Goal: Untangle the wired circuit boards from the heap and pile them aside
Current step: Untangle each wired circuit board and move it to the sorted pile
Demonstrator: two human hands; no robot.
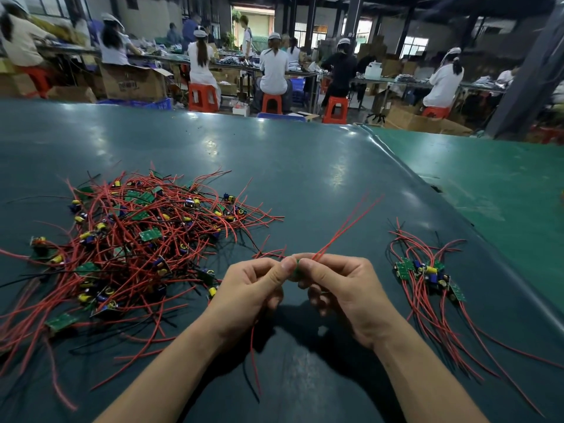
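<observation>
- heap (131,239): a large tangle of small green circuit boards with red and black wires lies on the left half of the dark green table (305,178); its near right edge comes just beside the left hand, loose red wire ends reaching toward the thumb.
- left hand (247,294): raised above the table at centre, fingers curled, thumb and forefinger pinching the left side of a single board; a thin red wire and a black one hang down below the palm toward the table.
- held board (295,270): a small green board sits between the two hands' thumbs, mostly hidden by the fingertips; its components cannot be made out.
- right hand (345,294): fingers curled, thumb and forefinger pinching the right side of the same board; the two hands touch or nearly touch at the thumbs.
- red wires (348,227): two long strands rise from the pinch point, slanting up and to the right, clear of the table.
- sorted pile (427,276): a small cluster of boards with red wires trailing toward the near edge lies on the table to the right of the right hand, apart from it and well apart from the heap.
- background: seated workers on red stools at long benches beyond the table's far edge.
</observation>
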